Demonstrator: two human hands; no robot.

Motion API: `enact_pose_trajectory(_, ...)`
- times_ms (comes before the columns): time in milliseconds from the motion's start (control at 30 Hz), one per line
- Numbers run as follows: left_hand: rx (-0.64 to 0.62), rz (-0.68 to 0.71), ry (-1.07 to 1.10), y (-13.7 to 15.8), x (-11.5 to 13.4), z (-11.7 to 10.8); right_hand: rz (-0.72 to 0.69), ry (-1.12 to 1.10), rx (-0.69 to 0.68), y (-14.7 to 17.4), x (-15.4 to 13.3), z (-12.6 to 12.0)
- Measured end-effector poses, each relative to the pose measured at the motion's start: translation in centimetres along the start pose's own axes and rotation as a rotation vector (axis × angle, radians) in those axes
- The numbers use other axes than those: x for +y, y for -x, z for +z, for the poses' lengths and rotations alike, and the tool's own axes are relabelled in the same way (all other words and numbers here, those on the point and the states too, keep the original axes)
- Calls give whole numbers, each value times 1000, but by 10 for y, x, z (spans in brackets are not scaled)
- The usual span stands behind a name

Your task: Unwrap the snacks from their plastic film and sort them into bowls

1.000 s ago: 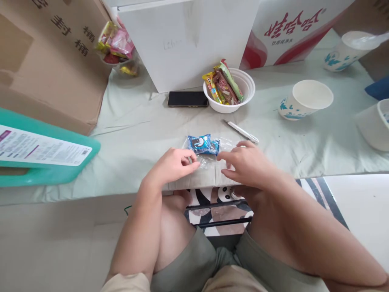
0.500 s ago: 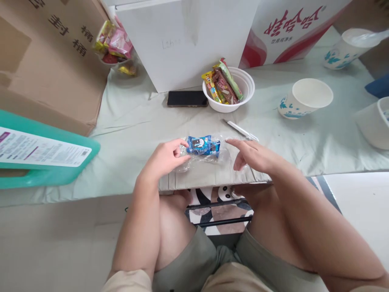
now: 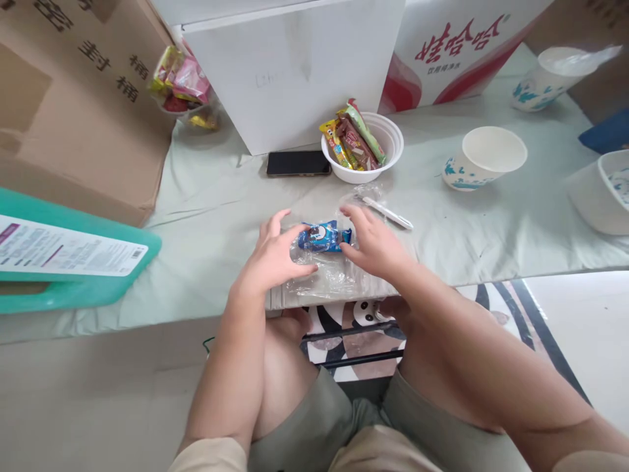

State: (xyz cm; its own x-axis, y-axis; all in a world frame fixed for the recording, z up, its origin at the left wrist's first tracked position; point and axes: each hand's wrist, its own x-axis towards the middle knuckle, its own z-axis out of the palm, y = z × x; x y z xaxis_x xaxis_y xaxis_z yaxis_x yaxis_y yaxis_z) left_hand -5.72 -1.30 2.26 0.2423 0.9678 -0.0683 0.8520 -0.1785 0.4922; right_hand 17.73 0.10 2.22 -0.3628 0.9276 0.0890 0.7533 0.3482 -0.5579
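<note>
A small blue snack packet (image 3: 318,237) lies on the cloth-covered table, in the middle of a crumpled sheet of clear plastic film (image 3: 327,278). My left hand (image 3: 272,255) is open at the packet's left end, thumb and fingers spread on either side of it. At the right end is my right hand (image 3: 376,244), also open, its fingers apart over the film and its thumb close to the packet. Whether the fingertips press on the film cannot be made out. Just beyond my right hand lies a thin white craft knife (image 3: 388,213), its tip partly under the film.
Behind stand a white bowl (image 3: 393,141) of wrapped snacks, a dark phone (image 3: 299,164) and large boxes (image 3: 289,78). Paper cups (image 3: 484,157) stand to the right. A teal container (image 3: 98,288) and a cardboard box (image 3: 98,144) take up the left.
My right hand has moved left to the packet. The film now spreads wider, toward the knife and the table's front edge. My left hand's fingers have opened wider.
</note>
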Motion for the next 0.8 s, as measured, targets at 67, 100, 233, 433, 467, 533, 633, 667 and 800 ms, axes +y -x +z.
enact_pose_trajectory(67,22,19,6,-1,0,1,-52,-11,9,-2,-1,6)
enact_pose_trajectory(100,57,13,27,-2,-1,1,-64,-8,12,-3,0,8)
enact_pose_trajectory(233,320,-129,240,-10,-4,0,-74,29,46,-3,1,12)
enact_pose_trajectory(433,377,-354,750,-27,-5,8,-144,73,-55,-3,-5,16)
enact_pose_trajectory(467,372,-370,757,-29,-4,10,-144,100,-91,-4,-6,18)
enact_pose_trajectory(533,379,-383,752,-32,-4,12,-135,141,-140,-7,-7,21)
enact_pose_trajectory(633,421,-386,733,-34,-7,11,-141,106,-168,-13,-7,23)
enact_pose_trajectory(667,445,-386,716,-34,-9,10,-143,75,-170,-14,-6,23)
enact_pose_trajectory(800,511,-394,660,-36,-22,6,-149,-92,-159,-16,-3,18)
